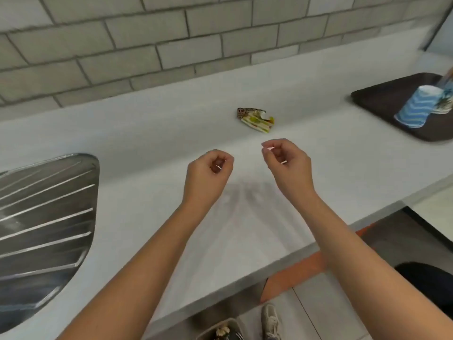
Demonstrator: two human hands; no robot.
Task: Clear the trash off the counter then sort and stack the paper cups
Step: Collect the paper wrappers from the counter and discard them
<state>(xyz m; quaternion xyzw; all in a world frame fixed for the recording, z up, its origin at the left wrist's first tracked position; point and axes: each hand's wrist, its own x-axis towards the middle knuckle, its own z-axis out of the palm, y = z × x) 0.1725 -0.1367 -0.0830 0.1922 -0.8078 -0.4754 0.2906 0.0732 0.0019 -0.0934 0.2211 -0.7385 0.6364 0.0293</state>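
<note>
A crumpled green and yellow wrapper (255, 120) lies on the pale counter (147, 133), just beyond my hands. My left hand (208, 175) hovers above the counter with its fingers loosely curled and holds nothing. My right hand (285, 163) hovers beside it, closer to the wrapper, fingers also loosely curled and empty. At the far right, a blue striped paper cup (414, 109) lies tipped on a dark brown tray (382, 99), with more patterned cups (444, 104) behind it, partly cut off by the frame edge.
A steel drainboard (44, 217) is set into the counter at the left. A grey tiled wall (171, 40) backs the counter. Below the front edge, a bin (220, 331) with trash in it stands on the floor beside my shoe (270, 320).
</note>
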